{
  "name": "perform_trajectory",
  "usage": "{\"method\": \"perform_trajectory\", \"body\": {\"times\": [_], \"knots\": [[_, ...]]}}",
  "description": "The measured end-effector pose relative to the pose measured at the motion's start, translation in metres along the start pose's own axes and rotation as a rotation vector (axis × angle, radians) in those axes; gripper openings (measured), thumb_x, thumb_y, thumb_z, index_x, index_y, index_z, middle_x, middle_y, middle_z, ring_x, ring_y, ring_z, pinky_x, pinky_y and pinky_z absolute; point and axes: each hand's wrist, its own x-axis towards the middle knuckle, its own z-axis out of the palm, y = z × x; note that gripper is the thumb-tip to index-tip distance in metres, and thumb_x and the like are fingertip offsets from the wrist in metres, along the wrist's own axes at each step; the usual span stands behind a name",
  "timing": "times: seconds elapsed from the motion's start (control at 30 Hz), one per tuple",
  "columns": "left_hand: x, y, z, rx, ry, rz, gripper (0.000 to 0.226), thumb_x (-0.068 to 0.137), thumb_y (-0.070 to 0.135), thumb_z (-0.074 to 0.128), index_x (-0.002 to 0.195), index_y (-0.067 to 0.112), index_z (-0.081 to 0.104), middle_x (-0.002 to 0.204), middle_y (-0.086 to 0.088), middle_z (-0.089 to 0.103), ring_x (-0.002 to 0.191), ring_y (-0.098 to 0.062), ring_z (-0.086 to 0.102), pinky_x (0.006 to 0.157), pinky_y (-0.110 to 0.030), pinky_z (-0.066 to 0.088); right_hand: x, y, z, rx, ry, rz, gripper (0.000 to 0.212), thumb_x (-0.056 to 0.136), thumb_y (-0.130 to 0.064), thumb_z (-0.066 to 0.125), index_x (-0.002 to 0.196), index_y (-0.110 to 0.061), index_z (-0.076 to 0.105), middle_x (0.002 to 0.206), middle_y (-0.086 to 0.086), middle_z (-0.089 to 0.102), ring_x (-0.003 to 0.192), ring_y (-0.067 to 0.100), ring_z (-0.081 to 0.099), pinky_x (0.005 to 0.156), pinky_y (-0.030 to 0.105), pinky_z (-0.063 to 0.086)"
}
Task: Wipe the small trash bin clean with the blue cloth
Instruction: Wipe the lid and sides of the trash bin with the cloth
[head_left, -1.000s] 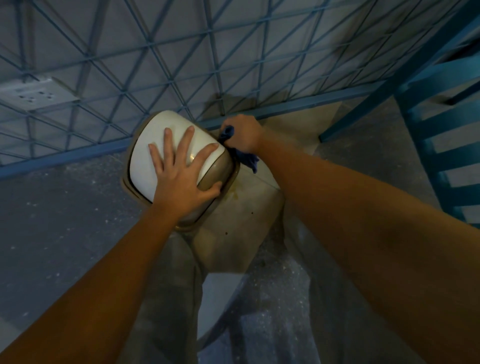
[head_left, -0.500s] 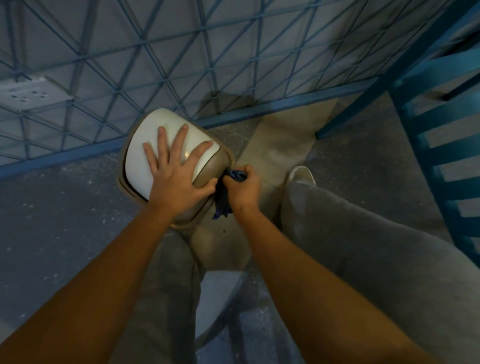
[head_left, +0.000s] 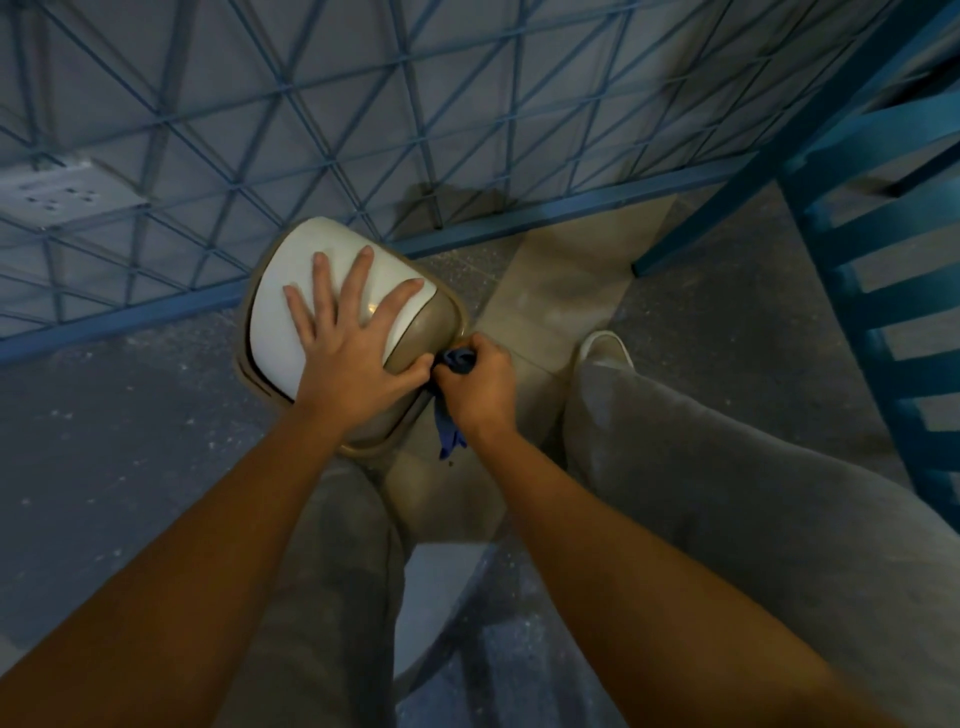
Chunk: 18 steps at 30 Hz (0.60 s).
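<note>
Blue lattice wall fills the frame from 9 to 2 o'clock. Speckled grey floor lies below it, and a blue slatted frame stands at 3 o'clock.

The small trash bin sits on the floor against the lattice, just above centre. It has a tan body and a white lid.

The left hand lies flat on the lid with fingers straight and spread, the thumb over the tan edge. It grips nothing and presses the bin steady, unchanged from a second ago.

The right hand is curled tight round the bunched blue cloth. It presses the cloth to the rim at the bin's 4 o'clock, touching the left thumb. A tail of cloth hangs toward 6 o'clock.

Change noted: a second ago this hand worked the rim at the bin's 1 o'clock, and it has since come down the right flank.

Judgement: the right side of the rim has had a pass. The lid under the left palm and the flank at 9 o'clock appear still to do, so the task stands partway
</note>
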Motion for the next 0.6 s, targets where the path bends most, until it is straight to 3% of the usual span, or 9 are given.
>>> {"method": "perform_trajectory", "body": {"times": [0.37, 0.6], "knots": [[0.005, 0.003, -0.001, -0.023, 0.041, -0.091, 0.076, 0.068, 0.065, 0.039, 0.137, 0.033, 0.037, 0.156, -0.011, 0.013, 0.141, -0.045, -0.005, 0.107, -0.063, -0.010, -0.009, -0.001, 0.010, -0.059, 0.019, -0.067, 0.028, 0.077, -0.010, 0.064, 0.104, -0.002, 0.062, 0.107, 0.019, 0.061, 0.100, 0.030, 0.058, 0.088, 0.035, 0.047], [0.005, 0.001, -0.005, -0.025, 0.010, -0.075, 0.077, 0.067, 0.066, 0.036, 0.138, 0.034, 0.036, 0.156, -0.009, 0.010, 0.141, -0.043, -0.007, 0.108, -0.063, -0.010, -0.040, 0.011, 0.024, -0.098, -0.043, -0.065, 0.026, 0.075, -0.009, 0.065, 0.099, 0.000, 0.064, 0.106, 0.020, 0.059, 0.096, 0.030, 0.058, 0.076, 0.026, 0.041]]}}
